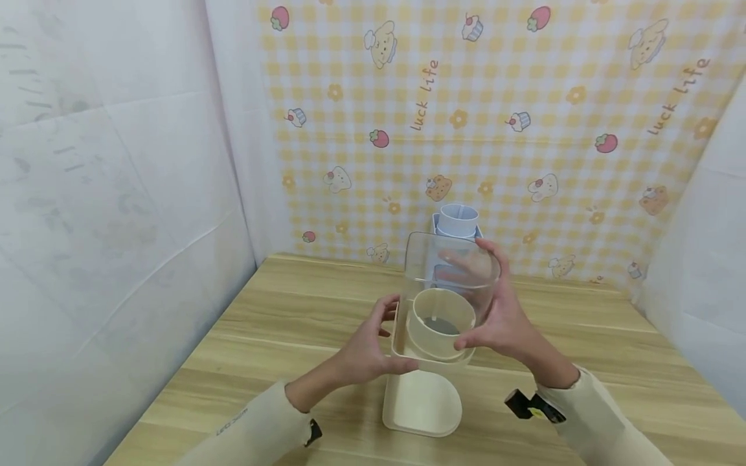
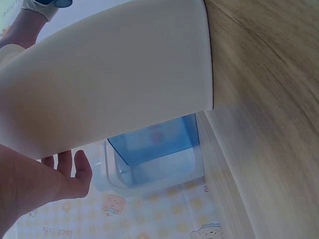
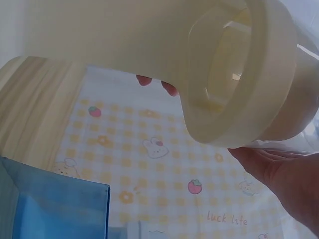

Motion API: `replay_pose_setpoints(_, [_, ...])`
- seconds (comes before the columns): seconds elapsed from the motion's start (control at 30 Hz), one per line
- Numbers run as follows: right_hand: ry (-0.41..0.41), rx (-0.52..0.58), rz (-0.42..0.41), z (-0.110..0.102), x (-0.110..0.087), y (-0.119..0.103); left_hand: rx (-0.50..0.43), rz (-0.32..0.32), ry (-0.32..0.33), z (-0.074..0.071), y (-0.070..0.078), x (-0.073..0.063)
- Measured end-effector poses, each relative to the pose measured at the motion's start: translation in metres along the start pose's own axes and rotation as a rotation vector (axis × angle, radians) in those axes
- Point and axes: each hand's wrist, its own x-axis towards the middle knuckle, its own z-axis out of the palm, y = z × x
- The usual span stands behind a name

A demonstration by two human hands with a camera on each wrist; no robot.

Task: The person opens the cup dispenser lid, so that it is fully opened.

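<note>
A cream dispenser-like stand (image 1: pixel 422 404) has a rounded foot on the table and a ring-shaped holder higher up. Over the holder is a clear plastic container (image 1: pixel 421 260), tilted in the head view, with a round cream cup part (image 1: pixel 441 340) showing through it. My right hand (image 1: pixel 504 323) grips the container's right side, thumb in front and fingers behind. On the left, my left hand (image 1: pixel 368 353) holds the stand near the holder, its thumb along the front lower edge. Its curled fingertips show beside the stand's broad back panel (image 2: pixel 114 74) in the left wrist view.
Behind the stand is a similar light blue unit (image 1: pixel 458 223) with a round top and a translucent blue part (image 3: pixel 62 204). The wood-grain table (image 1: pixel 303 317) meets a yellow checked cloth (image 1: pixel 350 155) at the back. White sheets (image 1: pixel 116 162) hang at the sides.
</note>
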Motion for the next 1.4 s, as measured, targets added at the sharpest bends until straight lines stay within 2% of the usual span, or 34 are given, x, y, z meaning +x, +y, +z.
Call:
replay_pose_setpoints(0.27, [0.006, -0.048, 0.014, -0.001, 0.000, 0.000, 0.007, -0.023, -0.008, 0.001, 0.000, 0.000])
replay_pose_setpoints(0.43, [-0.002, -0.070, 0.002, -0.001, 0.001, -0.002, -0.025, -0.019, -0.005, 0.000, 0.000, 0.001])
replay_pose_setpoints(0.7, [-0.029, -0.178, -0.137, -0.002, 0.007, 0.001, -0.002, 0.032, 0.046, 0.003, -0.003, 0.004])
replay_pose_setpoints(0.83, [-0.041, -0.177, -0.184, -0.002, 0.007, 0.002, 0.023, 0.060, 0.070, 0.005, -0.006, 0.003])
replay_pose_setpoints(1.4, [0.016, -0.194, -0.324, 0.000, 0.011, 0.005, 0.065, 0.116, 0.141, 0.011, -0.008, 0.004])
